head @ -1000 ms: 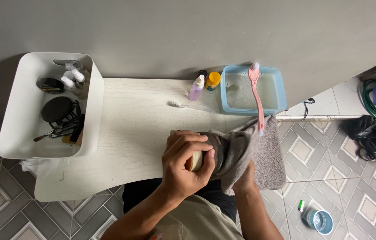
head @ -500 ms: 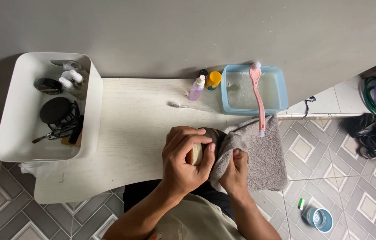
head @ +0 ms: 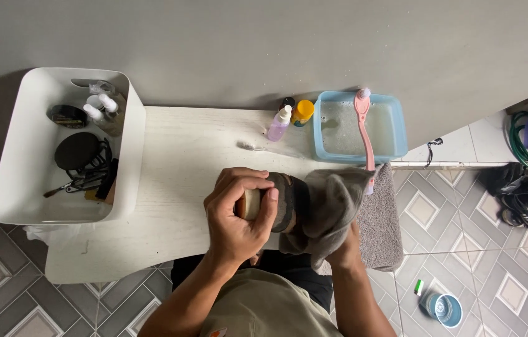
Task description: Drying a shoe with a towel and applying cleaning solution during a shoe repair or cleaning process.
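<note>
White bin (head: pixel 129 162) sits at 9 o'clock on the tabletop (head: pixel 176 162). Left hand (head: pixel 239 215) clamps the dark shoe (head: pixel 279 200) mid-table, long axis lying 9-to-3. Right hand (head: pixel 342 249) is bundled in the grey cloth (head: pixel 329 203), rubbing it. Looks mid-wipe; can't tell how clean. Soapy tub (head: pixel 395 131) at 1 o'clock.

We see two bare forearms with no sleeves reaching the wrists and no watch, ring or glove on either. Our left hand (head: pixel 239 215) shows its back and knuckles, with short, plain nails on the fingers (head: pixel 257 187). Our right hand (head: pixel 342 253) is mostly hidden, only the wrist showing. We wear a khaki shirt (head: pixel 264 309) with a small orange mark near the bottom edge, and dark trousers (head: pixel 295 268).
</note>
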